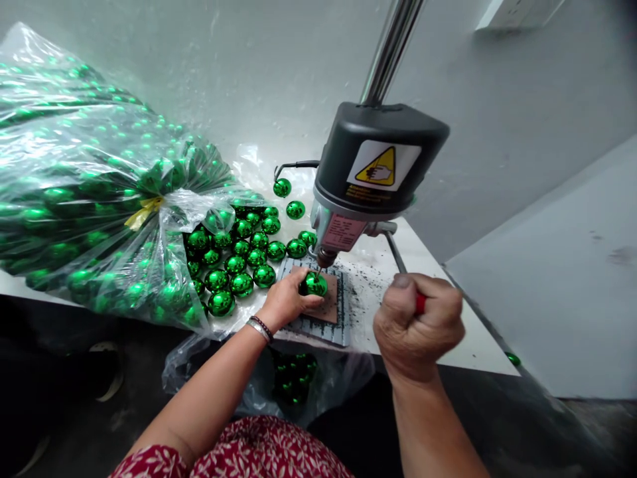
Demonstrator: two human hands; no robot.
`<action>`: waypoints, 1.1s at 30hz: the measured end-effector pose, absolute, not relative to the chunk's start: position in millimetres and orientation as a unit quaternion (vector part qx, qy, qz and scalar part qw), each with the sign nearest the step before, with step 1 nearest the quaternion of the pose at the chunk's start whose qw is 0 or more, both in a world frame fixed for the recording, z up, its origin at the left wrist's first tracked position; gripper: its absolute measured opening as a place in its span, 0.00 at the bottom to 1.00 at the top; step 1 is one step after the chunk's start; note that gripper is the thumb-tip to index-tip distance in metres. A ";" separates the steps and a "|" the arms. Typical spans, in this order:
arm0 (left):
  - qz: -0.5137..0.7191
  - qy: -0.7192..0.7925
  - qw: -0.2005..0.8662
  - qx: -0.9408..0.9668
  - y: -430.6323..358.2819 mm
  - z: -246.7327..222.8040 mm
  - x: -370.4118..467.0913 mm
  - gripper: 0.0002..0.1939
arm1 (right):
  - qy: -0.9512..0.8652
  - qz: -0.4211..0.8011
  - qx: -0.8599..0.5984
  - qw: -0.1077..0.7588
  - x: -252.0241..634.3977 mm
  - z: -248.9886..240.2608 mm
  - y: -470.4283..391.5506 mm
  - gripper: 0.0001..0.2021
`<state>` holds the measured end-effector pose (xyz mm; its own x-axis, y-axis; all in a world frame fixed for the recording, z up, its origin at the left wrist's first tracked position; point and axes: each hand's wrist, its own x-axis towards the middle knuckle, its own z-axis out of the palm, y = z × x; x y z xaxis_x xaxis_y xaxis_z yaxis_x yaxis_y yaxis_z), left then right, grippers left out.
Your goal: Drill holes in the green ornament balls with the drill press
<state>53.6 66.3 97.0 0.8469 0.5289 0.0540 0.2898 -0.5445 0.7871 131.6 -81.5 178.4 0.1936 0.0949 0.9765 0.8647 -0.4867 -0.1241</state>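
Observation:
My left hand [291,299] grips a shiny green ball [316,285] between thumb and fingers, on a brown pad [329,309] over a grey ribbed base. The bit of a drill press [381,159] points down at the top of the ball; whether it touches cannot be told. My right hand [418,325] is wrapped round the red-tipped end of the press lever [395,251], to the right of the press. Dark shavings [365,285] lie scattered on the base and the white table beside it.
A large clear bag [99,199] of green balls fills the left side. Loose green balls [242,285] spill from it towards the press. Below the table edge hangs another plastic bag [343,375] with green balls. A wall stands behind.

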 end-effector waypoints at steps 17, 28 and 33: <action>0.117 0.182 0.426 0.878 51.5 115.4 0.3 0.28 | -0.264 -0.365 -0.786 0.424 155.0 269.4 -59.1 0.15; 0.122 0.321 0.201 0.918 91.3 125.2 -12.0 0.22 | -0.272 -0.383 -0.770 0.433 153.0 267.1 -59.1 0.17; 0.016 0.384 0.072 0.921 109.5 133.2 10.7 0.20 | -0.279 -0.382 -0.767 0.432 151.2 266.0 -60.5 0.17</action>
<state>10.7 109.5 133.2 0.7053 0.7084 -0.0263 0.7038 -0.6955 0.1448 151.2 -60.5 266.0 0.5516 0.0980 0.8284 0.7593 -0.4700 -0.4500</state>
